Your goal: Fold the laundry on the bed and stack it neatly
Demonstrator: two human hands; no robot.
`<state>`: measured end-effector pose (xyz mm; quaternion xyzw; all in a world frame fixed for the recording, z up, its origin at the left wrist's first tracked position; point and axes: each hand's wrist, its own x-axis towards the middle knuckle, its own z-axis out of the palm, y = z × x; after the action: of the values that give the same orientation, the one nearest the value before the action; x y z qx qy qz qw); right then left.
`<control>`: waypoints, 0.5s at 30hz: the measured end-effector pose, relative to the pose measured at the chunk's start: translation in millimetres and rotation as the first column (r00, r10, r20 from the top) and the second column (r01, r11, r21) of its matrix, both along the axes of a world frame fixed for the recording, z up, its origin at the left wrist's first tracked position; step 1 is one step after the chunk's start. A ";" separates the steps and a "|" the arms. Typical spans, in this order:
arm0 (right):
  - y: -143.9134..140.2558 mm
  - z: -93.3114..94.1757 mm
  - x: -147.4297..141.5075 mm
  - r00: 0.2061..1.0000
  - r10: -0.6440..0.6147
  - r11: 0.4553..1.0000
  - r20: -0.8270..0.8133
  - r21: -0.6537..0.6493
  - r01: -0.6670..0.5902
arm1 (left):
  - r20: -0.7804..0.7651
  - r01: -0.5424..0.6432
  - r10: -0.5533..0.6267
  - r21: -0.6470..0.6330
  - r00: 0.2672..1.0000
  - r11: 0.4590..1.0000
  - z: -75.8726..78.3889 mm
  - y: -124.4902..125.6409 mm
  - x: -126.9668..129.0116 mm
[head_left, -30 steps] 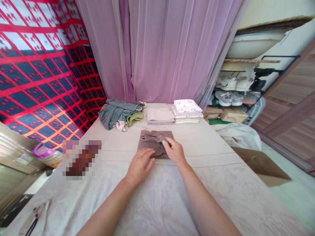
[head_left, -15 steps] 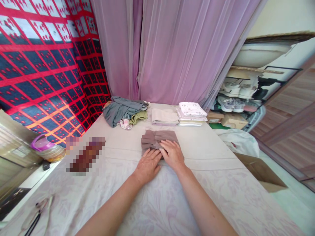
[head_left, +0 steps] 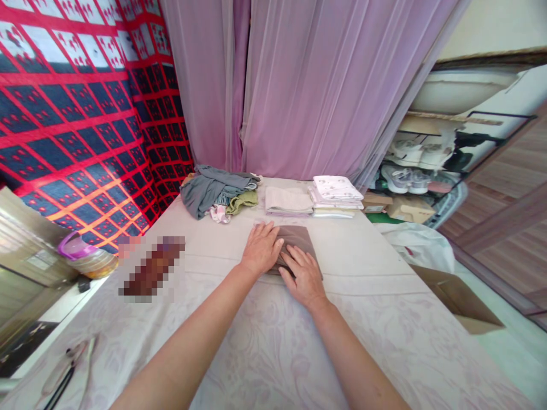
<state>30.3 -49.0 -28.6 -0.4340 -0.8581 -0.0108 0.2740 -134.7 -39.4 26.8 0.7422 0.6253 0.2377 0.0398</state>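
Brown cloth [head_left: 301,237] lies under outspread left hand [head_left: 262,249] and right hand [head_left: 304,278], left of an open cardboard box [head_left: 477,324].

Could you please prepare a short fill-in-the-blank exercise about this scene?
1. The left hand and right hand lie on the folded ____ cloth.
2. The loose clothes pile lies to the ____ of the folded stacks.
3. The grey shoes stand on a ____ level than the white shoes.

Missing words: brown; left; lower.

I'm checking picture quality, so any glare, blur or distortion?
In the head view, bright light catches the red-gridded cloth; wide-angle stretch seems to tilt the wooden panel; mosaic blocks cover one patch; the hands and brown cloth look fairly clear.
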 end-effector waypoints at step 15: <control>70.3 24.5 -12.0 0.997 -0.074 0.953 0.027 -0.294 0.079 | -0.089 -0.059 0.047 -0.130 0.995 0.990 -32.3 17.5 6.5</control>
<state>18.3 21.3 -4.1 -0.5029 -0.8347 0.1033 0.1990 -128.3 -21.8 -5.5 0.7305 0.6604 0.1646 0.0561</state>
